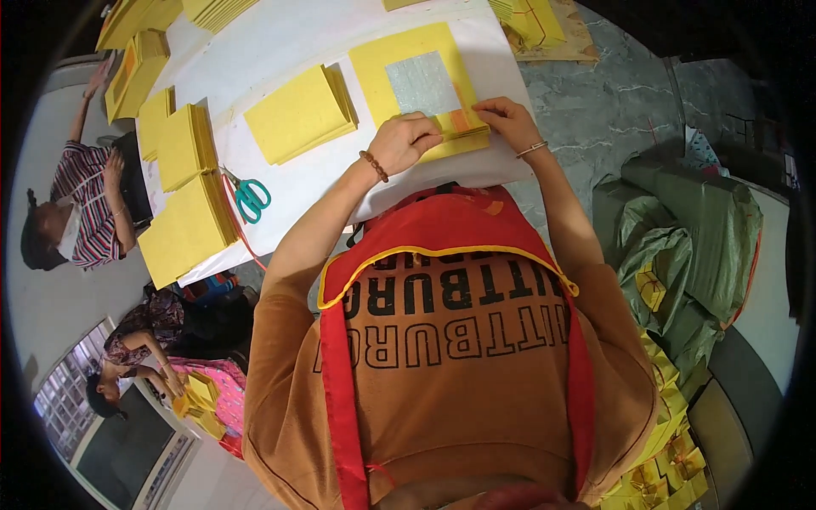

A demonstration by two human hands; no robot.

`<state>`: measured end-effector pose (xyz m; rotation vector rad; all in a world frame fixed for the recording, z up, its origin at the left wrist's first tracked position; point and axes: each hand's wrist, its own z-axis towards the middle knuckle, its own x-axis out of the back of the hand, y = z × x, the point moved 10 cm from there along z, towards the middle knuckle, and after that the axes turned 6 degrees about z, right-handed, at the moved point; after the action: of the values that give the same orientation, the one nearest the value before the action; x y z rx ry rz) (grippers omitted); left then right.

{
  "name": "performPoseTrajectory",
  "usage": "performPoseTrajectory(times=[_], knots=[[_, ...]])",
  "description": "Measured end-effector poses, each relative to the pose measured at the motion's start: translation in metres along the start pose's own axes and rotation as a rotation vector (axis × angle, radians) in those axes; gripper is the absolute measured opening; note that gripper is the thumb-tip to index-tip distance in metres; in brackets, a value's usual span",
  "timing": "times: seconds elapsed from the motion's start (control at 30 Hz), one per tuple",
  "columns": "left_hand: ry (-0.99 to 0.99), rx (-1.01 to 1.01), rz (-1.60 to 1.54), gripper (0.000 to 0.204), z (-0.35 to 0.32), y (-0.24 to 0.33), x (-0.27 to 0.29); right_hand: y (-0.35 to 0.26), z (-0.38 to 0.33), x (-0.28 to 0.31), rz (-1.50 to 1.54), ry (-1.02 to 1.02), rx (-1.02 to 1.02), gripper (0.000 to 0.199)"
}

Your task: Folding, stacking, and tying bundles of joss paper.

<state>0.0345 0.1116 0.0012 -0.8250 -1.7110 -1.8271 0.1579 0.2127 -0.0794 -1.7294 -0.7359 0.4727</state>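
Yellow paper stack (pixel 370 72), one: lies on the white-covered desk (pixel 280 47) in front of the person, between and beyond the hands; top carries a silver foil rectangle (pixel 422 81) and an orange patch (pixel 466 98). Left hand (pixel 406 140): fingers curled, at the stack's near edge. Right hand (pixel 512 126): thumb and forefinger drawn together at its right edge. Hands apart from each other; whether either grips paper, cannot tell. Folded yellow stack (pixel 297 115): to the left. Green-handled scissors (pixel 252 201): farther left. Brown shirt (pixel 450 408): black block lettering, behind red apron (pixel 442 221).
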Motion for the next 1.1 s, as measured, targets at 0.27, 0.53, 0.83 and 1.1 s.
performPoseTrajectory(times=[0.27,0.53,0.83,1.1], knots=[[-0.024,0.041,-0.007,0.015,0.001,-0.006,-0.001,-0.004,-0.003,-0.002,0.074,0.023,-0.008,0.018],[-0.022,0.109,-0.088,0.015,0.003,-0.014,-0.001,-0.001,-0.003,0.0,-0.026,-0.02,-0.076,0.022],[-0.148,0.33,-0.329,0.018,0.003,-0.045,-0.013,-0.016,-0.009,-0.011,-0.11,-0.157,0.134,0.038],[-0.117,0.255,-0.359,0.022,0.004,-0.038,-0.01,-0.01,-0.004,-0.009,-0.174,-0.074,0.107,0.039]])
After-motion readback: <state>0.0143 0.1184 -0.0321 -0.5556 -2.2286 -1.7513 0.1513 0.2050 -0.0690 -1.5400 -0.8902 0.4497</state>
